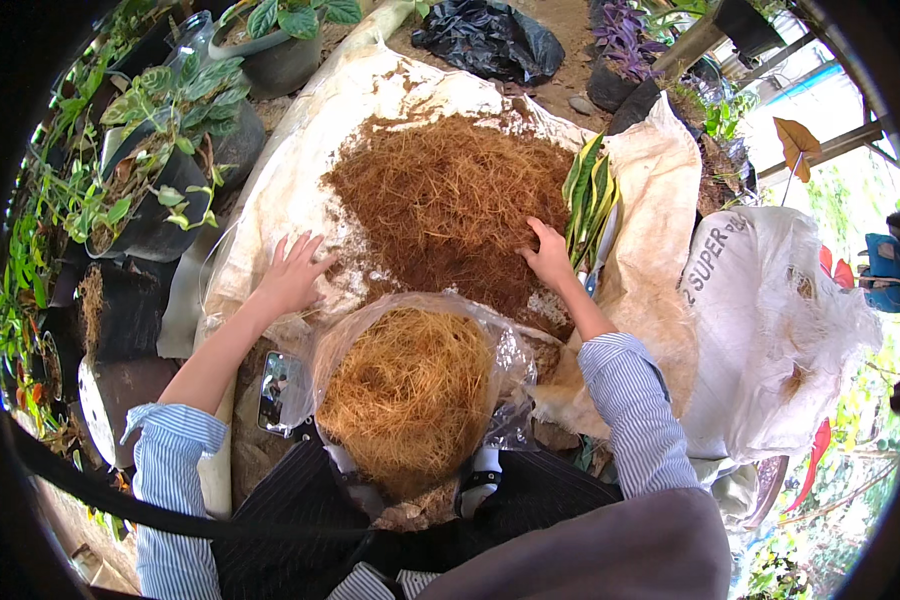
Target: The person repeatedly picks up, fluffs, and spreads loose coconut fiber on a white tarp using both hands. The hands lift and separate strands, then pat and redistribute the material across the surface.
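A loose heap of brown coconut fiber [457,187] lies on a spread white woven sack [292,180]. In front of my body, between my feet, stands a clear plastic bag filled with lighter coconut fiber [409,390]. My left hand [292,274], fingers spread and holding nothing, is over the sack to the left of the heap. At the heap's right edge is my right hand [549,255], thumb and fingers apart, with nothing seen in it. Just beyond it lie variegated snake plant leaves [591,195] and a blade with a blue handle [592,281].
A phone [276,393] lies left of the filled bag. Potted plants [157,180] line the left side. At the top are a black plastic bag [491,41] and a dark pot [281,60]. A stuffed white sack [750,330] bearing print stands at the right.
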`<state>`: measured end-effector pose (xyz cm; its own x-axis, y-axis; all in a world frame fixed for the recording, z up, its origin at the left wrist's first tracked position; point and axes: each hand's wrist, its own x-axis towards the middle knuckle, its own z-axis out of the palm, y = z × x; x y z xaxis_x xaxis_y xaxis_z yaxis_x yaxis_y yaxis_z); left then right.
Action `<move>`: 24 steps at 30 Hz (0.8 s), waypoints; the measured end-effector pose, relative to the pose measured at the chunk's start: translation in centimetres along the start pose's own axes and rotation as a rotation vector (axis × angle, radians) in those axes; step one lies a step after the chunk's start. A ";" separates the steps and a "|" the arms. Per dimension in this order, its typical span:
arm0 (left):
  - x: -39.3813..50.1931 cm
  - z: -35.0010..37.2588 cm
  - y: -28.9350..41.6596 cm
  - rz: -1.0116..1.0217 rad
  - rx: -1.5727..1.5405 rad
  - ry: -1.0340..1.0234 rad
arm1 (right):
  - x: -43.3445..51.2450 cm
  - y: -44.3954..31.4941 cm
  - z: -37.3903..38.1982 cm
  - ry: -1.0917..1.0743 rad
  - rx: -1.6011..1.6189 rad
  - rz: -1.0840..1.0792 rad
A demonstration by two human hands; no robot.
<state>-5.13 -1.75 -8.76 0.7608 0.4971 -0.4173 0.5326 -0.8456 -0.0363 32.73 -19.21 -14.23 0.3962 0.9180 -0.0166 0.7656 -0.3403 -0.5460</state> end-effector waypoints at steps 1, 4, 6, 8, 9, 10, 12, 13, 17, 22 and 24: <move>0.0 0.0 -0.1 -0.009 -0.002 -0.027 | 0.6 0.6 -0.3 -0.002 0.093 -0.008; 0.0 0.1 -0.3 -0.042 -0.039 -0.073 | 2.0 1.9 -1.5 0.047 0.241 0.091; 0.0 0.3 -0.5 -0.053 -0.036 -0.088 | 2.5 2.0 -2.0 -0.016 0.445 0.200; 0.1 0.5 -0.7 -0.055 -0.016 -0.087 | 2.6 1.5 -2.2 -0.081 0.677 0.303; 0.1 0.6 -0.8 -0.056 -0.014 -0.081 | 2.6 1.1 -2.2 -0.109 0.796 0.353; 0.1 0.6 -0.9 -0.060 -0.020 -0.082 | 2.5 0.8 -2.2 -0.138 0.915 0.403; 0.1 0.7 -1.0 -0.068 -0.026 -0.089 | 2.3 0.1 -2.1 -0.195 1.155 0.503; 0.1 0.7 -1.0 -0.071 -0.027 -0.095 | 2.3 -0.1 -2.2 -0.183 1.238 0.603; 0.1 0.6 -0.7 -0.066 -0.034 -0.113 | 1.7 -0.8 -2.3 -0.244 1.403 0.738; -0.1 0.7 -0.1 -0.070 -0.043 -0.173 | 0.8 -1.5 -1.7 -0.188 0.753 0.339; -0.1 0.7 -0.1 -0.063 -0.057 -0.174 | 0.9 -1.6 -1.3 -0.111 0.378 0.218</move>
<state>-5.54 -1.88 -9.35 0.6522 0.5035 -0.5668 0.6011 -0.7990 -0.0180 32.51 -18.15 -12.32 0.4550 0.8566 -0.2435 0.4231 -0.4485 -0.7873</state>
